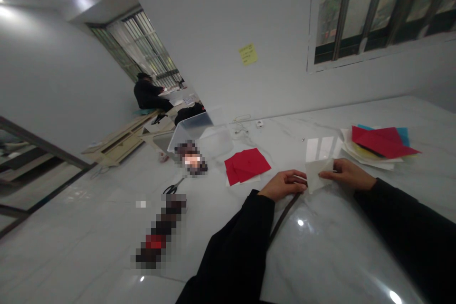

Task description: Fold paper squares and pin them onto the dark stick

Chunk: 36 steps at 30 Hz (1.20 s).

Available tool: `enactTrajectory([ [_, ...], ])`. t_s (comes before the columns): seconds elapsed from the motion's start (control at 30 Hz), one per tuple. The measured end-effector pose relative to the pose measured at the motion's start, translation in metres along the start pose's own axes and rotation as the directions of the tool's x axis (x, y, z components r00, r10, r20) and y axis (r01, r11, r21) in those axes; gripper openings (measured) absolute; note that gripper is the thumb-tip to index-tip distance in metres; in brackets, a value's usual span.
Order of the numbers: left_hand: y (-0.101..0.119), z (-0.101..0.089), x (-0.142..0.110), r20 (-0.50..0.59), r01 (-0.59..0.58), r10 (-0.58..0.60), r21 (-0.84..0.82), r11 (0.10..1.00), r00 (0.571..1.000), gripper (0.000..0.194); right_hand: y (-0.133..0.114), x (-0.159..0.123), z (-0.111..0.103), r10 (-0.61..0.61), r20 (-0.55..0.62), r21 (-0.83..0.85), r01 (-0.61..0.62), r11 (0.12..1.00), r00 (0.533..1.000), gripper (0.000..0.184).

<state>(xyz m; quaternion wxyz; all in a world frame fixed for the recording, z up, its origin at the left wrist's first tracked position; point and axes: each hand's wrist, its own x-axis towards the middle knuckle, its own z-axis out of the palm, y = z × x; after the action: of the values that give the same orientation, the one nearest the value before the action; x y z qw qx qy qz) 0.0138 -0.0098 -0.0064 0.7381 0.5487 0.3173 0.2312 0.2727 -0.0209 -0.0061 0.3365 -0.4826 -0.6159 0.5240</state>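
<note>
A small piece of white paper (315,179), which looks folded, is between my hands just above the marble-patterned table. My right hand (351,174) pinches it from the right, the thumb lying on its face. My left hand (286,184) is at its left edge with curled fingers that appear to grip that edge; the fingertips are partly hidden. A dark brown strip (285,216) runs from under my left fingers down toward my left sleeve; whether those fingers touch it I cannot tell. Left of my left hand lie red paper pieces (249,165) on white sheets.
Right, a pile of coloured paper (383,142). Left, black-handled scissors (173,187), a clear plastic bin (190,128) and two pixelated objects. A cable (241,124) and white plug (260,124) lie by the wall, below a yellow note (248,54). A person (147,92) sits far off.
</note>
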Motion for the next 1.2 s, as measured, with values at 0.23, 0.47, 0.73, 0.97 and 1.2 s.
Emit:
enactTrajectory([
  [0.23, 0.006, 0.001, -0.004, 0.012, -0.001, 0.000, 0.090, 0.996, 1.000, 0.057, 0.009, 0.004, -0.007, 0.047, -0.083, 0.059, -0.042, 0.997, 0.995, 0.053],
  [0.47, 0.003, 0.001, -0.003, -0.036, 0.018, -0.015, 0.089, 0.996, 0.999, 0.059, 0.006, 0.003, -0.003, 0.053, -0.128, 0.078, -0.043, 0.996, 0.990, 0.056],
  [0.73, 0.001, 0.001, -0.002, -0.062, -0.019, 0.020, 0.018, 1.000, 0.998, 0.056, 0.010, 0.004, 0.002, 0.047, -0.167, 0.065, -0.037, 0.997, 0.985, 0.059],
  [0.97, 0.000, 0.002, -0.001, -0.082, -0.018, 0.015, -0.028, 0.999, 0.997, 0.058, 0.016, 0.006, 0.006, 0.021, -0.180, 0.088, -0.005, 0.996, 0.983, 0.056],
  [1.2, 0.002, 0.004, 0.000, -0.084, -0.004, -0.001, -0.061, 0.998, 0.996, 0.059, 0.013, 0.005, 0.006, 0.019, -0.158, 0.132, 0.002, 0.991, 0.987, 0.053],
])
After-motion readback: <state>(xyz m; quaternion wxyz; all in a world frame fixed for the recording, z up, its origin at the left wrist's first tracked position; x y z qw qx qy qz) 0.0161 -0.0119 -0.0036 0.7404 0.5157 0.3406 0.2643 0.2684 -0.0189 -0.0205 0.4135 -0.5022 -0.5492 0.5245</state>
